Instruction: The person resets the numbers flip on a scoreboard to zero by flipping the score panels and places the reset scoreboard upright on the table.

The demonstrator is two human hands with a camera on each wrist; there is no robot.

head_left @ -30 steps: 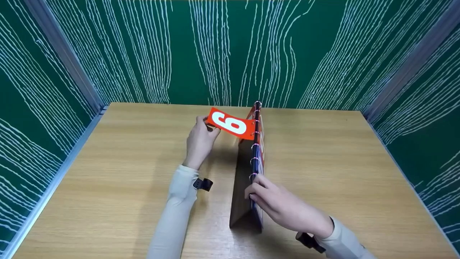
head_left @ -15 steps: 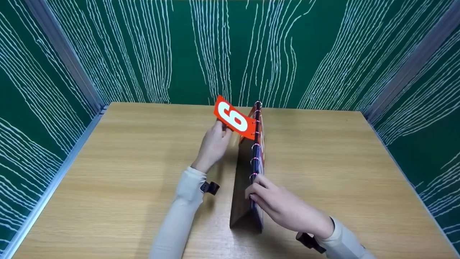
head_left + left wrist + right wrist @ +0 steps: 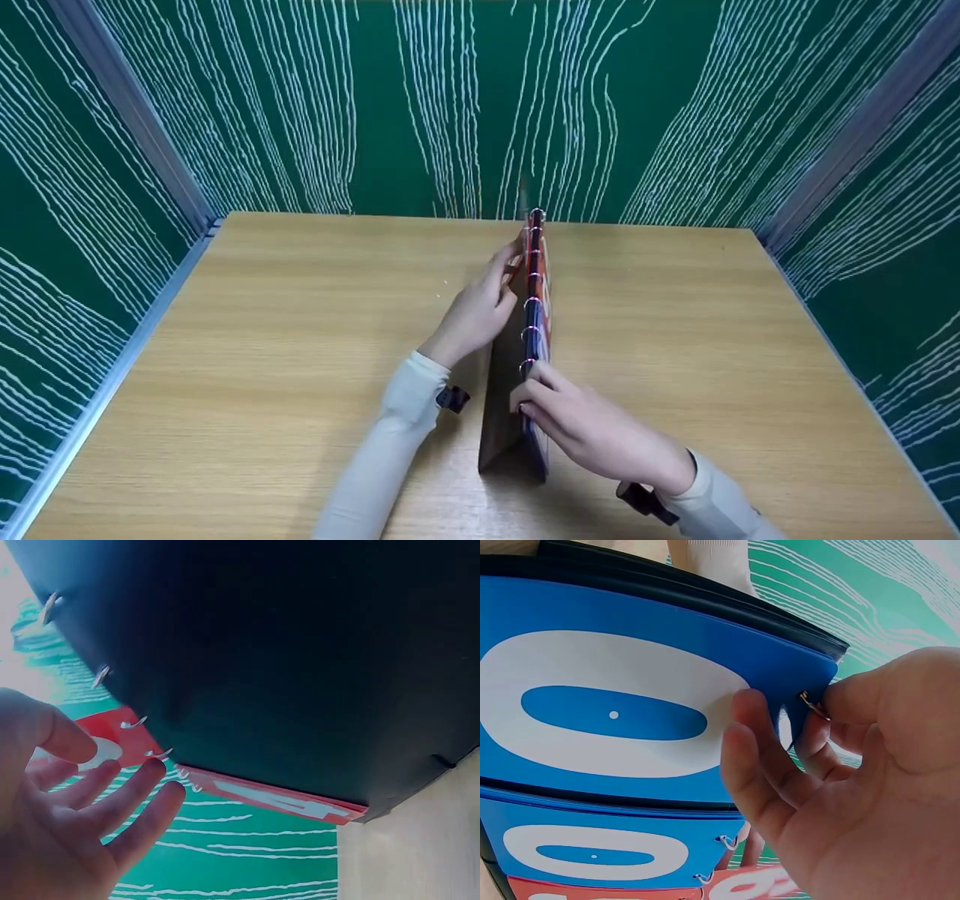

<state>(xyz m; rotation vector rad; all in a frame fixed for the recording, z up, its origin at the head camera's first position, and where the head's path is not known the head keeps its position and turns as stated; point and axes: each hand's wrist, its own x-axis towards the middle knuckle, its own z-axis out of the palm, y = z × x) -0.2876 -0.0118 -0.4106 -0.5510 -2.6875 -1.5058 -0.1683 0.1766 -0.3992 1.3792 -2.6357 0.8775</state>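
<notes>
A tabletop flip scoreboard [image 3: 504, 397] stands like a tent on the table, rings along its top edge. My left hand [image 3: 472, 311] is at its far left side. In the left wrist view a raised red card [image 3: 141, 741] with a white digit shows beyond the hand's spread fingers [image 3: 146, 821]; whether they touch it is hard to tell. My right hand [image 3: 600, 431] pinches the near end of the top edge by a ring [image 3: 814, 705]. Its other fingers lie against a large blue card [image 3: 577, 712] marked with a white 0.
Below the large blue card sit a smaller blue 0 card [image 3: 667, 821] and red cards further along. The wooden table [image 3: 300, 315] extends on both sides of the scoreboard. Green walls [image 3: 660, 75] with white wavy lines enclose it.
My left hand has moved right toward the scoreboard, swinging the red 9 card up from the left until it looks edge-on over the rings. The right hand has stayed still.
</notes>
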